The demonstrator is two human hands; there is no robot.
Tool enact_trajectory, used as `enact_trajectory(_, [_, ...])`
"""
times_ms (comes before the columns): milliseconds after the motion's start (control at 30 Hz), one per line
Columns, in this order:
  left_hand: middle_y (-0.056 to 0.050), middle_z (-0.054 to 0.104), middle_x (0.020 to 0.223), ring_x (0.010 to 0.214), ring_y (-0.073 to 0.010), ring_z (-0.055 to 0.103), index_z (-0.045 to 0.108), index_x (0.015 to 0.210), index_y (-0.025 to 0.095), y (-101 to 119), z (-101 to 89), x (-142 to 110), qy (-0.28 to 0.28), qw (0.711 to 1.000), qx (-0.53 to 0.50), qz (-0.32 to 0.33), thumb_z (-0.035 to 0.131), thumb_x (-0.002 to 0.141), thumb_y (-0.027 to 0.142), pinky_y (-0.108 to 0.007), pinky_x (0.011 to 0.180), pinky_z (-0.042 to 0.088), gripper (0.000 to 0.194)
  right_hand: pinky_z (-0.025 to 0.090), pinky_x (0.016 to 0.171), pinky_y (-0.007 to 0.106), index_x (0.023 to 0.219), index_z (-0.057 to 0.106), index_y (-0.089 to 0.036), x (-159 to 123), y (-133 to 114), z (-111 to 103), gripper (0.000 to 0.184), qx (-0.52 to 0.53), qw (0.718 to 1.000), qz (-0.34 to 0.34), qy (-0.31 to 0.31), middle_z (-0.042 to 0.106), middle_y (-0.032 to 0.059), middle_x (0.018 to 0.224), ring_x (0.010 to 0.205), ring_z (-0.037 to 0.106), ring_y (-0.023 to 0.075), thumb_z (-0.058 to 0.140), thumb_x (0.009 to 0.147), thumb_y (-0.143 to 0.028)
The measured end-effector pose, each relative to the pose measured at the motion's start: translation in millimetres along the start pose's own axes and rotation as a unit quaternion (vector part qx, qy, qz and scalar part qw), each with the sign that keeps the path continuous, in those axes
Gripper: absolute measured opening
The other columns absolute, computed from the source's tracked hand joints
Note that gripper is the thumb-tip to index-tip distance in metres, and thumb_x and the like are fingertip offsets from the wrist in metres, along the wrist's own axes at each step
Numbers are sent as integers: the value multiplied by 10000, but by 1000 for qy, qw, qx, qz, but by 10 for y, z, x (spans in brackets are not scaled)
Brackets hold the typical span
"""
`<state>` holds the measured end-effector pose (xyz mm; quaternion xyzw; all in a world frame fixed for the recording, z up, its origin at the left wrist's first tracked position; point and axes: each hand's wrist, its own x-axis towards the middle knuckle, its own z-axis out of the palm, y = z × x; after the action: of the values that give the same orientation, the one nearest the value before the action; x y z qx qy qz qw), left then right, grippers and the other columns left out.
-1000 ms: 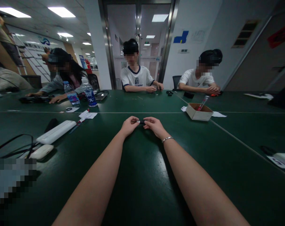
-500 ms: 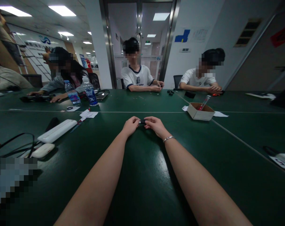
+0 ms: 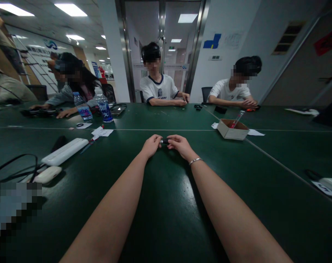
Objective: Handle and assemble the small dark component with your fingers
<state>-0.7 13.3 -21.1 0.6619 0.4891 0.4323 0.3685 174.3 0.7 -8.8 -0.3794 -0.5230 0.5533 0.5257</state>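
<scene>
Glass doors [image 3: 179, 44], ceiling lights [image 3: 71, 10] and a shared table [image 3: 166, 175] suggest an office.

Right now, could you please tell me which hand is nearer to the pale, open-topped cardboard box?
Right: the right hand is left of the box; the left hand is farther left.

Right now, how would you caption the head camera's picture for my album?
Left hand and right hand hold a small dark object between their fingertips at a green table.

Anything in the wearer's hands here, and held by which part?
A small black-and-silver, rod-shaped object: the bare left hand pinches its silver end, the bare right hand its black end.
</scene>
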Motion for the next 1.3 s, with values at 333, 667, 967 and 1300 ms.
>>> enact_trajectory(333, [-29,647,839,760,-147,592,624,1042,195,9,1,-25,11,999,12,35,508,857,314,-256,704,446,249,542,519,163,871,670,-127,-3,1,1,152,-1,1000,-3,-5,666,23,686,554,636,101,709,740,-59])
enact_trajectory(667, [-29,630,775,705,-147,577,616,1053,174,3,-4,-25,-1,1000,2,15,478,865,326,-252,652,434,278,545,535,164,891,667,-125,-7,5,-7,174,0,1000,-10,-14,667,21,700,570,639,98,723,732,-83])
enact_trajectory(967, [-18,608,749,666,-137,537,628,1059,174,29,-8,-37,-2,1000,2,12,456,870,289,-249,645,425,280,545,543,171,897,670,-130,-4,11,-13,191,0,1000,-13,-21,666,19,709,583,640,102,737,720,-110])
enact_trajectory(1300, [-34,621,860,718,-131,552,617,1083,171,95,-3,-76,6,1000,-6,22,550,820,249,-245,684,437,283,545,551,181,903,669,-137,9,30,-31,201,-2,1000,-13,-24,663,19,703,588,640,107,736,714,-122])
